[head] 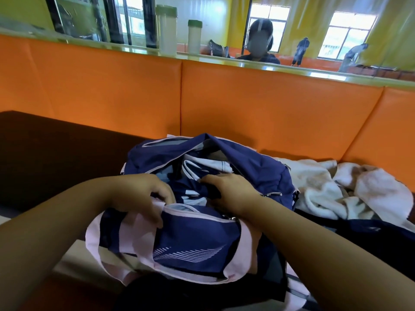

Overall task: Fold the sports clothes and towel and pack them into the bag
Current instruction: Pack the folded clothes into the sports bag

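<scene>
Left hand (pixel 143 198) grips one bag (pixel 190 234) — right hand (pixel 231 191) grasps one garment (pixel 189 190) | one towel (pixel 314 187)

An orange padded wall (pixel 247 104), divided by vertical seams, is shown beyond the left hand (pixel 143 194) and the right hand (pixel 231 191). Its top is capped by a glossy ledge (pixel 134 49). On it, beyond the left hand, a tall translucent container (pixel 166 30) and a shorter container (pixel 195 37) are seen, both green-lidded. In the mirror (pixel 314 70) above, yellow walls (pixel 238 23), windows (pixel 350 34) and a person (pixel 258 57) are reflected. A dark brown mat (pixel 56 149) is laid left of the left hand.
</scene>
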Available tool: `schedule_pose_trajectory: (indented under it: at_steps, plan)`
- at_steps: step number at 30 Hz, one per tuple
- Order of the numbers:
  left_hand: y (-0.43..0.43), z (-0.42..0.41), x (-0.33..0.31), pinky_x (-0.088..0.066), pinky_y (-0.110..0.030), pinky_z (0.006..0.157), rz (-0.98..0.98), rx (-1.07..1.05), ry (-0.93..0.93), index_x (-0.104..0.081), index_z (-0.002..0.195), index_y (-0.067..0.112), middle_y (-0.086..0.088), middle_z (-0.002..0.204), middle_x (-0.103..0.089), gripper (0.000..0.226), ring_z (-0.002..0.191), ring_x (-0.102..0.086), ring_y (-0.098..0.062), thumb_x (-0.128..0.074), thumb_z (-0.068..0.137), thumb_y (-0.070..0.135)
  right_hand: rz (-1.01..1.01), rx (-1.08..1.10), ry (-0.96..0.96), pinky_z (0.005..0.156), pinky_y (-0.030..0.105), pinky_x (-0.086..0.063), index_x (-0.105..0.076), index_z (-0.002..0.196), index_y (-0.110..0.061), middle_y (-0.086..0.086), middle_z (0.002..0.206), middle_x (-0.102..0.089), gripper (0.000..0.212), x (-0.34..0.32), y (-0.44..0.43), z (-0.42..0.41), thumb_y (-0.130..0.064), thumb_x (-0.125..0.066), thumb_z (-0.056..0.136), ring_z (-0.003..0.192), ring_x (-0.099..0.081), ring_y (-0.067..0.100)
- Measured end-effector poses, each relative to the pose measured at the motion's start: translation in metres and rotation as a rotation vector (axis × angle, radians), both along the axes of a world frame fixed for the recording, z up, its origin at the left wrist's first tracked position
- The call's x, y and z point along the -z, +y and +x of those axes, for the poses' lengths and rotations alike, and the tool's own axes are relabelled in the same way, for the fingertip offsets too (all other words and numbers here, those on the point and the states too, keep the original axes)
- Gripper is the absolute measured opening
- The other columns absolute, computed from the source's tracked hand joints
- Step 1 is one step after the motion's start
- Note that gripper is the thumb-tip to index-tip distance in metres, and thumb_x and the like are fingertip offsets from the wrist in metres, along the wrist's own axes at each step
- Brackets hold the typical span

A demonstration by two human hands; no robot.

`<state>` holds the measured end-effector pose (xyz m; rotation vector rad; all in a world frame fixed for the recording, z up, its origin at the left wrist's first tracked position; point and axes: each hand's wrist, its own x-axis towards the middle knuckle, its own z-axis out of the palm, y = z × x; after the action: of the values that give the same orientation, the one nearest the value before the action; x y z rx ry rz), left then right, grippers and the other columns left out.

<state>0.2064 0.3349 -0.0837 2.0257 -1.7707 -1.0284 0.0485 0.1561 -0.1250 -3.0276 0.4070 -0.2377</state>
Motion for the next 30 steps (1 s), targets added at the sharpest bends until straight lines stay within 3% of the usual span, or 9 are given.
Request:
schedule_pose_trajectory:
  at_steps: [6, 12, 14, 16, 19, 21, 25, 27, 30]
  plan:
    - [0.009, -0.004, -0.013, -0.051, -0.032, 0.087, -0.093, 0.006, -0.05, -0.073, 0.074, 0.036, 0.014, 0.09, -0.068, 0.021, 0.09, -0.063, -0.005, -0.08, 0.071, 0.016, 0.047, -0.08, 0.259, 0.091, 0.032, -0.045, -0.057, 0.124, -0.034, 0.002, 0.122, -0.059, 0.048, -0.008, -0.001, -0.005, -0.007, -0.058, 0.085, 0.107, -0.056, 0.025]
    - [0.009, -0.01, -0.018, -0.053, -0.028, 0.082, -0.132, -0.021, -0.028, -0.076, 0.075, 0.033, 0.012, 0.088, -0.07, 0.016, 0.088, -0.065, -0.006, -0.08, 0.072, 0.019, 0.102, -0.135, 0.385, 0.101, 0.031, -0.041, -0.06, 0.123, -0.031, -0.003, 0.129, -0.057, 0.05, -0.018, -0.003, -0.016, -0.002, -0.055, 0.083, 0.114, -0.053, 0.021]
    - [0.007, -0.01, -0.016, -0.053, -0.03, 0.083, -0.104, -0.012, -0.045, -0.076, 0.075, 0.033, 0.011, 0.088, -0.07, 0.01, 0.087, -0.065, -0.006, -0.08, 0.073, 0.023, 0.23, -0.1, 0.374, 0.099, 0.029, -0.043, -0.061, 0.122, -0.032, -0.006, 0.125, -0.06, 0.043, -0.022, -0.003, -0.019, -0.012, -0.061, 0.084, 0.111, -0.055, 0.017]
    - [0.006, -0.01, -0.014, -0.053, -0.03, 0.079, -0.067, -0.009, -0.039, -0.076, 0.075, 0.029, 0.01, 0.085, -0.07, 0.004, 0.083, -0.065, -0.005, -0.078, 0.074, 0.033, 0.342, -0.031, 0.23, 0.092, 0.028, -0.045, -0.06, 0.121, -0.029, -0.007, 0.118, -0.063, 0.037, -0.029, -0.002, -0.021, -0.032, -0.068, 0.085, 0.107, -0.058, 0.015]
    - [0.001, -0.009, -0.008, -0.045, -0.02, 0.066, -0.058, -0.125, 0.091, -0.075, 0.079, 0.009, 0.003, 0.076, -0.067, 0.043, 0.072, -0.06, -0.008, -0.069, 0.074, 0.052, 0.166, 0.077, 0.04, 0.08, 0.03, -0.045, -0.049, 0.13, -0.029, -0.004, 0.121, -0.058, 0.053, -0.028, -0.003, -0.017, -0.048, -0.065, 0.083, 0.109, -0.056, 0.02]
    - [-0.005, -0.009, -0.003, -0.045, -0.018, 0.07, -0.103, -0.203, 0.099, -0.075, 0.084, 0.01, 0.006, 0.077, -0.068, 0.044, 0.073, -0.061, -0.005, -0.062, 0.08, 0.053, 0.003, 0.111, 0.085, 0.073, 0.031, -0.043, -0.042, 0.132, -0.03, -0.001, 0.126, -0.056, 0.058, -0.02, 0.001, -0.01, -0.052, -0.062, 0.083, 0.109, -0.055, 0.024]
    - [-0.019, -0.011, 0.006, -0.045, -0.014, 0.072, -0.139, -0.17, -0.122, -0.07, 0.093, 0.03, 0.009, 0.087, -0.067, 0.009, 0.079, -0.058, 0.003, -0.068, 0.085, 0.031, -0.234, 0.112, 0.064, 0.059, 0.032, -0.036, -0.046, 0.129, -0.028, 0.007, 0.107, -0.064, 0.035, -0.008, -0.003, 0.001, -0.031, -0.048, 0.094, 0.092, -0.06, 0.031]
    - [-0.023, -0.01, 0.007, -0.044, -0.02, 0.085, -0.188, -0.143, -0.331, -0.061, 0.106, 0.039, 0.011, 0.104, -0.061, 0.026, 0.098, -0.052, -0.003, -0.071, 0.082, 0.035, -0.281, 0.074, -0.064, 0.049, 0.03, -0.028, -0.056, 0.118, -0.024, 0.006, 0.092, -0.067, 0.027, -0.007, -0.012, 0.004, -0.021, -0.051, 0.091, 0.08, -0.062, 0.032]
    - [-0.029, -0.009, 0.006, -0.025, -0.023, 0.1, -0.399, -0.113, -0.669, -0.042, 0.134, 0.04, 0.016, 0.134, -0.035, 0.059, 0.119, -0.023, -0.009, -0.066, 0.081, 0.047, -0.327, 0.043, -0.19, 0.043, 0.015, -0.004, -0.07, 0.086, -0.021, 0.001, 0.056, -0.061, 0.022, -0.008, -0.024, 0.007, -0.013, -0.074, 0.067, 0.043, -0.057, 0.027]
